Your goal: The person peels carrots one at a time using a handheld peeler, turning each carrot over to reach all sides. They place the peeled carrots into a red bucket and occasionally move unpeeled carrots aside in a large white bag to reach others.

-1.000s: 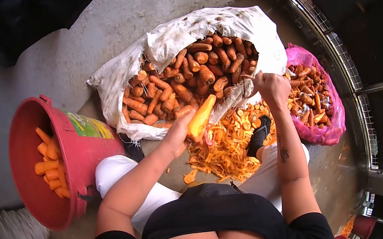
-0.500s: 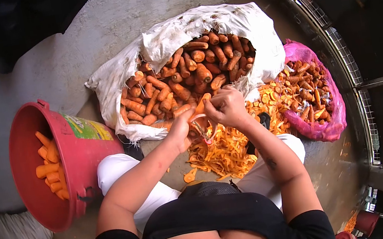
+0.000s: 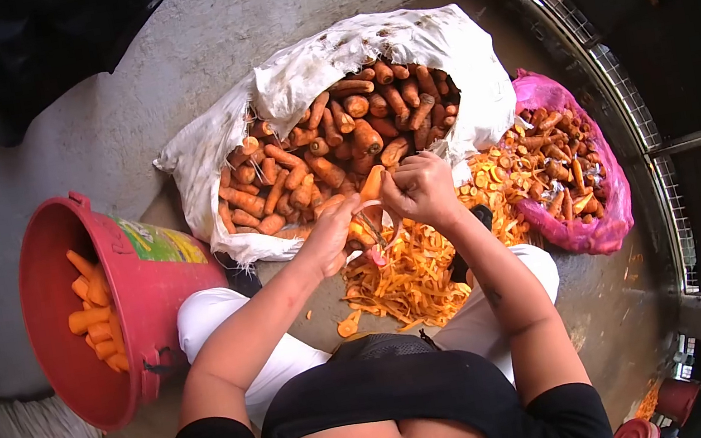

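In front of my knees, a partly peeled bright orange carrot [image 3: 372, 184] points up and away between my hands. My left hand [image 3: 329, 239] is closed around its lower part, fingers over the near side. Against the carrot's upper side sits my right hand [image 3: 421, 189], closed in a fist. A pale, pinkish peeler [image 3: 381, 214] shows between the hands, close under the right thumb; its handle is largely hidden. Below lies a heap of carrot peelings [image 3: 406, 282]. Just beyond is a white sack [image 3: 478, 70], torn open over many unpeeled carrots [image 3: 329, 167].
To the left, a tilted red bucket [image 3: 162, 290] holds several peeled carrots [image 3: 94, 319]. On the right stands a pink bag [image 3: 613, 223] with carrot scraps. A black sheet [image 3: 67, 53] hangs on the wall. Red containers [image 3: 677, 399] stand at lower right.
Both hands stay at the carrot, with only a slight shift of the right fist and the peeler. The whole view has tilted a little; sack, bucket and bag stay put.
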`<state>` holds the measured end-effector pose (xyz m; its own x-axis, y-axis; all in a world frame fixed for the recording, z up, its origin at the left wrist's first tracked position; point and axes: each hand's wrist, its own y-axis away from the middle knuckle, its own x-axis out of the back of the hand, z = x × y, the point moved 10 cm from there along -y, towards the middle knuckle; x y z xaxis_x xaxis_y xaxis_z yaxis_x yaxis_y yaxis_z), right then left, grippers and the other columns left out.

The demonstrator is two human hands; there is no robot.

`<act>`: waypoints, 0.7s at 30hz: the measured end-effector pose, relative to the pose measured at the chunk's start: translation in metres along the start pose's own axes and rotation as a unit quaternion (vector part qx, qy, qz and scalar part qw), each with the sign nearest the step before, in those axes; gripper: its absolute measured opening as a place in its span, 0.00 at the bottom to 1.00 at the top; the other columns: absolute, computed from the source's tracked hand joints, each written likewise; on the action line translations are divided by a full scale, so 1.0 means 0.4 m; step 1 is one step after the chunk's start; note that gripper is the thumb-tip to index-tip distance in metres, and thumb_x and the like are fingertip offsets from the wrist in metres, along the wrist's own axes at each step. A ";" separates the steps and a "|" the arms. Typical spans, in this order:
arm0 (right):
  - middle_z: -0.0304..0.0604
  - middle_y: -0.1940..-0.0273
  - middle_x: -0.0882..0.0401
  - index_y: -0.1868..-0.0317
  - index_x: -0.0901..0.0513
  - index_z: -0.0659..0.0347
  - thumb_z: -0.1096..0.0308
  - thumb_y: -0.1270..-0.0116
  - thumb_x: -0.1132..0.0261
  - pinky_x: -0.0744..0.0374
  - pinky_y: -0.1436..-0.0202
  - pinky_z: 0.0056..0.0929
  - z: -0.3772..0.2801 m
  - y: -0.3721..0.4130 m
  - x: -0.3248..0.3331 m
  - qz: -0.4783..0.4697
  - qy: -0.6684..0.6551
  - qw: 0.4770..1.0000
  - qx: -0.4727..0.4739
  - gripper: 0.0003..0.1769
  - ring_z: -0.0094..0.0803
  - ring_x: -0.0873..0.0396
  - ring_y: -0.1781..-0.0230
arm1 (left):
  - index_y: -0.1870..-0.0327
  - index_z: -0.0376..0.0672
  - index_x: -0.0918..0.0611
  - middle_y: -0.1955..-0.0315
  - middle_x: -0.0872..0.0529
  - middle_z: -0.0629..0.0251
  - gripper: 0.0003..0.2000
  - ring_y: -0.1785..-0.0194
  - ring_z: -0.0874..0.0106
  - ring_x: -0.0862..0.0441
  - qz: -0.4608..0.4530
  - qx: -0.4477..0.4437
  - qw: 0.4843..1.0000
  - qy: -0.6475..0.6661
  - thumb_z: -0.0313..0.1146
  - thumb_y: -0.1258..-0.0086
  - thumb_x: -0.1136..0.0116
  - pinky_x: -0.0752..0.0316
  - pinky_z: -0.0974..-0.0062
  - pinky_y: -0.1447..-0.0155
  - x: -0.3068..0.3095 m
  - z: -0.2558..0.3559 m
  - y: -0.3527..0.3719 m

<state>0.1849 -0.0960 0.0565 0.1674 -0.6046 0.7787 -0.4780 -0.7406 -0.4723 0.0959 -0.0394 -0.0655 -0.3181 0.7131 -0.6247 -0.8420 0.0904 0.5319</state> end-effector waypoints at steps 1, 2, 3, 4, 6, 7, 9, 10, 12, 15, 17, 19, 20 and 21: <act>0.38 0.88 0.28 0.91 0.26 0.58 0.70 0.43 0.37 0.34 0.76 0.32 0.000 0.001 0.003 0.001 0.000 1.000 0.002 0.18 0.34 0.30 0.85 | 0.50 0.40 0.23 0.68 0.17 0.66 0.17 0.72 0.78 0.18 -0.007 0.000 1.000 0.001 0.43 0.23 0.58 0.20 0.80 0.73 -0.005 0.001 0.000; 0.38 0.88 0.28 0.91 0.26 0.58 0.70 0.43 0.37 0.34 0.76 0.32 0.001 0.002 0.005 0.001 -0.001 1.000 0.003 0.18 0.33 0.29 0.85 | 0.49 0.41 0.23 0.68 0.17 0.66 0.17 0.72 0.78 0.18 -0.013 0.001 1.000 0.002 0.44 0.23 0.58 0.20 0.80 0.73 -0.012 0.002 0.001; 0.38 0.88 0.28 0.91 0.26 0.58 0.69 0.43 0.37 0.34 0.76 0.32 0.003 0.004 0.005 0.002 -0.008 1.000 0.005 0.18 0.33 0.29 0.85 | 0.49 0.41 0.23 0.68 0.17 0.66 0.17 0.72 0.78 0.18 -0.020 0.002 1.000 0.004 0.44 0.23 0.58 0.20 0.80 0.73 -0.018 0.002 0.002; 0.37 0.88 0.27 0.91 0.26 0.58 0.69 0.43 0.37 0.34 0.76 0.32 0.008 0.004 0.005 0.003 -0.014 1.000 0.006 0.18 0.33 0.29 0.85 | 0.48 0.41 0.24 0.68 0.17 0.66 0.17 0.72 0.78 0.17 -0.022 0.008 1.000 0.003 0.44 0.23 0.59 0.20 0.80 0.73 -0.016 -0.005 -0.002; 0.37 0.88 0.27 0.91 0.26 0.57 0.69 0.43 0.38 0.33 0.76 0.32 0.023 0.005 0.010 0.010 -0.007 1.000 0.000 0.18 0.33 0.29 0.85 | 0.47 0.41 0.25 0.68 0.17 0.66 0.16 0.71 0.77 0.17 -0.026 0.020 0.999 0.002 0.43 0.22 0.59 0.20 0.80 0.73 -0.015 -0.013 -0.004; 0.37 0.88 0.27 0.91 0.26 0.57 0.69 0.43 0.38 0.33 0.76 0.32 0.037 0.004 0.017 0.015 0.007 1.000 -0.007 0.18 0.33 0.28 0.85 | 0.47 0.41 0.25 0.68 0.17 0.66 0.17 0.70 0.76 0.17 -0.019 0.034 0.999 0.019 0.44 0.22 0.60 0.20 0.80 0.73 -0.020 -0.018 0.003; 0.37 0.89 0.28 0.91 0.26 0.56 0.69 0.43 0.38 0.33 0.76 0.32 0.051 0.006 0.022 0.025 0.013 1.000 -0.009 0.18 0.33 0.28 0.85 | 0.46 0.41 0.26 0.68 0.17 0.65 0.17 0.69 0.76 0.17 -0.004 0.063 0.997 0.050 0.44 0.22 0.62 0.20 0.79 0.72 -0.035 -0.030 0.024; 0.37 0.89 0.28 0.91 0.26 0.56 0.69 0.44 0.38 0.33 0.76 0.32 0.054 0.009 0.018 0.019 0.020 1.000 -0.009 0.18 0.33 0.27 0.85 | 0.46 0.41 0.26 0.68 0.17 0.65 0.18 0.69 0.76 0.17 -0.011 0.062 0.997 0.049 0.45 0.22 0.62 0.20 0.79 0.71 -0.031 -0.038 0.021; 0.37 0.89 0.29 0.91 0.26 0.57 0.68 0.44 0.38 0.32 0.76 0.32 0.052 0.010 0.008 0.006 0.032 0.999 -0.007 0.18 0.33 0.27 0.85 | 0.47 0.41 0.27 0.68 0.17 0.65 0.19 0.68 0.75 0.17 -0.024 0.060 0.997 0.051 0.46 0.21 0.64 0.20 0.78 0.69 -0.019 -0.052 0.012; 0.38 0.89 0.29 0.92 0.26 0.57 0.68 0.44 0.38 0.32 0.75 0.31 0.052 0.004 0.013 -0.006 0.063 0.998 -0.011 0.18 0.33 0.27 0.85 | 0.48 0.41 0.27 0.68 0.18 0.65 0.21 0.69 0.76 0.17 -0.042 0.059 0.996 0.047 0.50 0.22 0.65 0.21 0.79 0.69 -0.027 -0.054 0.015; 0.38 0.89 0.29 0.92 0.27 0.57 0.68 0.44 0.38 0.32 0.75 0.31 0.059 0.006 0.021 0.013 0.052 0.998 -0.018 0.18 0.33 0.28 0.86 | 0.49 0.41 0.27 0.69 0.18 0.65 0.20 0.69 0.76 0.17 -0.092 0.064 0.993 0.046 0.50 0.22 0.62 0.23 0.81 0.71 -0.035 -0.060 0.022; 0.38 0.89 0.29 0.92 0.27 0.57 0.68 0.45 0.38 0.32 0.75 0.31 0.067 0.007 0.022 0.012 0.043 0.999 -0.031 0.18 0.33 0.28 0.85 | 0.49 0.41 0.27 0.69 0.18 0.64 0.19 0.70 0.77 0.18 -0.113 0.057 0.992 0.025 0.49 0.24 0.57 0.24 0.83 0.72 -0.047 -0.052 0.029; 0.38 0.89 0.29 0.91 0.27 0.57 0.68 0.44 0.38 0.32 0.75 0.31 0.071 0.009 0.019 0.002 0.040 0.998 -0.041 0.18 0.33 0.28 0.85 | 0.49 0.41 0.28 0.69 0.18 0.63 0.18 0.71 0.78 0.18 -0.109 0.047 0.993 0.004 0.47 0.25 0.54 0.25 0.84 0.73 -0.049 -0.046 0.033; 0.38 0.89 0.28 0.91 0.27 0.57 0.68 0.44 0.38 0.32 0.74 0.31 0.075 0.010 0.015 -0.008 0.037 0.998 -0.051 0.18 0.33 0.27 0.85 | 0.49 0.41 0.28 0.69 0.18 0.63 0.17 0.72 0.79 0.19 -0.105 0.038 0.994 -0.017 0.46 0.26 0.51 0.26 0.85 0.74 -0.051 -0.039 0.036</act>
<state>0.2099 -0.1114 0.0469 0.1141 -0.5667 0.8160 -0.5615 -0.7144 -0.4175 0.0833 -0.0634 -0.0541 -0.1231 0.6960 -0.7074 -0.8529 0.2902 0.4339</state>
